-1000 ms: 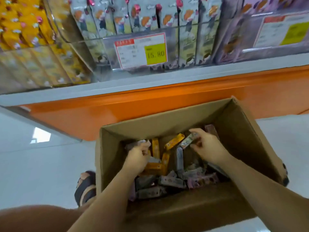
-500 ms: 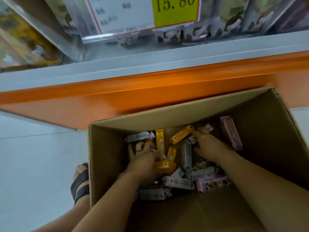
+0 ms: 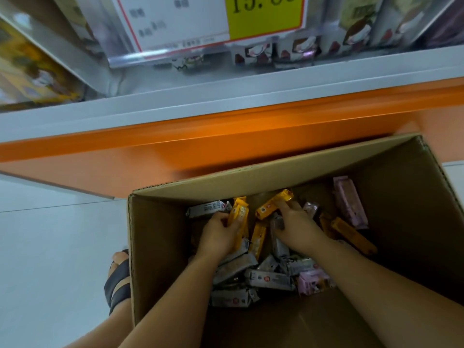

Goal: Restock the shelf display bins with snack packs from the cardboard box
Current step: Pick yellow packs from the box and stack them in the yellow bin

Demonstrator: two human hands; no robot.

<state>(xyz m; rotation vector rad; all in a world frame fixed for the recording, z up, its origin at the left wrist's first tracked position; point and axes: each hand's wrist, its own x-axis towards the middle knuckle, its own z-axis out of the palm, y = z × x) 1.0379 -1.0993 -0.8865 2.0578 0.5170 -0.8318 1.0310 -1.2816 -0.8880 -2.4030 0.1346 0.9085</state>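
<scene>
Now my left hand (image 3: 218, 237) has closed on a yellow snack pack (image 3: 239, 212) in the cardboard box (image 3: 155, 247); my right hand (image 3: 298, 229) curls fingers (image 3: 287, 209) on another yellow pack (image 3: 270, 208). Light, crinkly, I think: hold the middle.

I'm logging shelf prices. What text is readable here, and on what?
"15." on the yellow panel of the shelf's price card; the digits after it are cut off at the frame's top.
White part of that card: small print, blurred, unreadable.
Wrappers of the snack packs in the brown cardboard box: too small to read.
</scene>
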